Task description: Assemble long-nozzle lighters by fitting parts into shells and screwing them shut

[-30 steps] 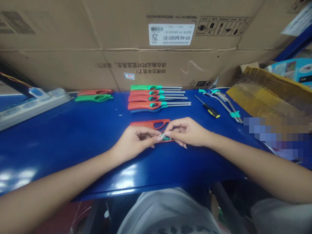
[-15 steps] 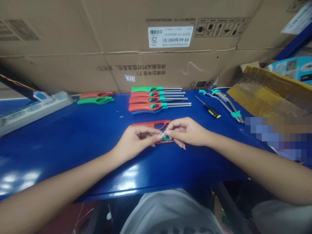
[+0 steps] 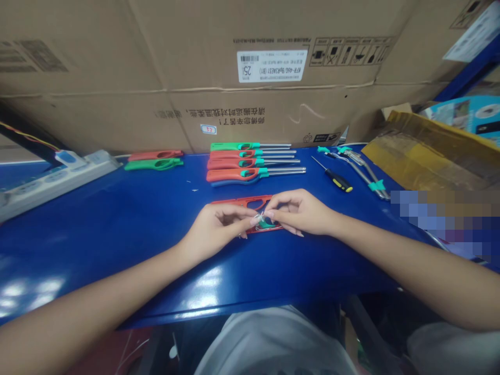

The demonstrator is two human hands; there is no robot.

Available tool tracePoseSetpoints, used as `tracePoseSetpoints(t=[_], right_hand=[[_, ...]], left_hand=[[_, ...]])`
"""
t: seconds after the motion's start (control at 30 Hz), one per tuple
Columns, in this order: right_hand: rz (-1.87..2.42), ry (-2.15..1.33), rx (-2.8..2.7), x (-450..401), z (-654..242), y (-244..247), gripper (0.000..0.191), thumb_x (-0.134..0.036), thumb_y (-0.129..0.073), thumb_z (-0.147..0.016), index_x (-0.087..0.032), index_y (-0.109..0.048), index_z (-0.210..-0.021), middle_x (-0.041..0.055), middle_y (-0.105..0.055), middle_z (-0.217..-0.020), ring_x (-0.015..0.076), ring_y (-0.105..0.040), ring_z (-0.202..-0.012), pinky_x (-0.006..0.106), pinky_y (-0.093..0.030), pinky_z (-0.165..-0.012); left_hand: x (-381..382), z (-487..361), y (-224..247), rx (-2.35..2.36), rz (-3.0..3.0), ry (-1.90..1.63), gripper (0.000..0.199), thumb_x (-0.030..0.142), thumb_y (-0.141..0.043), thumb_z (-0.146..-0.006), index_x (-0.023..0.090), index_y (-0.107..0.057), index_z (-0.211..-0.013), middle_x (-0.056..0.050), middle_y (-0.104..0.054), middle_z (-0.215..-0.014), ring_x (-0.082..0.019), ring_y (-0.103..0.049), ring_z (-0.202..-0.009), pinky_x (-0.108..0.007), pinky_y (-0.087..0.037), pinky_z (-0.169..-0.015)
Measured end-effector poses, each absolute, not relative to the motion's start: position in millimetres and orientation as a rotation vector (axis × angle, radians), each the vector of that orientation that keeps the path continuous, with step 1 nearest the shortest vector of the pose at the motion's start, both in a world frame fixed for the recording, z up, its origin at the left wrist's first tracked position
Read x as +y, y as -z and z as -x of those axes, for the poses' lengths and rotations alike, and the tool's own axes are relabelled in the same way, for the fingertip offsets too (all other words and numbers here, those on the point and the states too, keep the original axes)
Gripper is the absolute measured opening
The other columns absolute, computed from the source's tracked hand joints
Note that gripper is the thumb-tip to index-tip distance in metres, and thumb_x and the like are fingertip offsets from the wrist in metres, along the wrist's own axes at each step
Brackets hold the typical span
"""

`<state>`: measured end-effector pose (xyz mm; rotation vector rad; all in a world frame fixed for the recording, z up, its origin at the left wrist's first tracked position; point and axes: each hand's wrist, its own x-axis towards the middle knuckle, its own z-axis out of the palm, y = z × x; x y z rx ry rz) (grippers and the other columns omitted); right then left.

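Note:
At the middle of the blue table, my left hand [image 3: 219,226] and my right hand [image 3: 299,211] meet fingertip to fingertip. Between them is a small whitish wire piece [image 3: 260,217], pinched by thumb and finger on each side; its exact kind is too small to make out. Right beneath lies a red lighter shell half [image 3: 269,229] with a teal trigger part [image 3: 266,225] in it, mostly covered by my hands. Just behind it rests another red shell half [image 3: 253,202], its left part behind my left hand.
Several assembled long-nosed lighters [image 3: 234,176] lie in a row at the back. Red and green shells [image 3: 154,164] sit left of them, near a white power strip [image 3: 58,179]. A screwdriver [image 3: 338,179], metal tubes with teal parts [image 3: 367,174] and a taped carton [image 3: 429,151] are on the right.
Both hands stay at nearly the same spot, still pinching the small wire piece. The whole view has shifted slightly downward in the picture.

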<state>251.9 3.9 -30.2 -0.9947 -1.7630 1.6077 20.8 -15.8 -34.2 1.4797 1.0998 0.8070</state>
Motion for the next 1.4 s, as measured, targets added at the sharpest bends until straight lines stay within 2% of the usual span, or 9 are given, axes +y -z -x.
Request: tracePoseSetpoints(t=[0.27, 0.47, 0.6, 0.8, 1.4], right_hand=[[0.978, -1.556, -1.793, 1.0, -252.2, 33.7, 0.034, -0.046, -0.073, -0.086, -0.012, -0.069, -0.090, -0.0056, -0.055, -0.050, 0.0054, -0.046, -0.036, 0.016, -0.035, -0.032], [0.947, -1.559, -1.793, 1.2, -252.4, 34.4, 0.034, -0.045, -0.073, -0.086, -0.012, -0.070, -0.090, -0.0054, -0.055, -0.050, 0.0053, -0.046, -0.036, 0.016, -0.034, -0.032], [0.998, -1.572, -1.764, 1.1, -251.0, 30.9, 0.035, -0.046, -0.072, -0.086, -0.012, -0.068, -0.090, -0.0068, -0.052, -0.045, 0.0059, -0.045, -0.034, 0.016, -0.034, -0.031], [1.041, -1.589, -1.726, 3.1, -251.2, 29.5, 0.036, -0.048, -0.074, -0.084, -0.014, -0.065, -0.089, -0.0067, -0.054, -0.045, 0.0065, -0.046, -0.033, 0.016, -0.036, -0.031], [0.995, -1.585, -1.708, 2.7, -251.3, 34.3, 0.028, -0.039, -0.074, -0.084, -0.012, -0.068, -0.090, -0.0075, -0.054, -0.046, 0.0047, -0.045, -0.035, 0.015, -0.035, -0.032]], left_hand=[[-18.4, -24.9, 35.1, 1.074, -1.503, -0.856, 0.030, 0.038, -0.084, -0.076, 0.014, -0.082, -0.094, -0.008, -0.080, -0.085, -0.017, -0.072, -0.067, -0.027, -0.062, -0.062], [-18.2, -24.3, 37.1, 1.033, -1.482, -0.877, 0.027, 0.034, -0.084, -0.076, 0.014, -0.082, -0.094, -0.007, -0.080, -0.085, -0.015, -0.071, -0.066, -0.023, -0.061, -0.062], [-16.5, -23.2, 36.7, 1.077, -1.468, -0.864, 0.029, 0.036, -0.084, -0.076, 0.014, -0.082, -0.096, -0.006, -0.080, -0.082, -0.013, -0.069, -0.063, -0.022, -0.059, -0.062], [-14.7, -20.5, 35.4, 1.117, -1.490, -0.828, 0.035, 0.041, -0.084, -0.076, 0.015, -0.082, -0.099, -0.008, -0.080, -0.086, -0.016, -0.071, -0.067, -0.025, -0.061, -0.066], [-13.4, -18.8, 39.9, 1.051, -1.561, -0.802, 0.027, 0.037, -0.078, -0.084, 0.015, -0.082, -0.099, -0.008, -0.080, -0.089, -0.015, -0.069, -0.066, -0.024, -0.058, -0.062]])
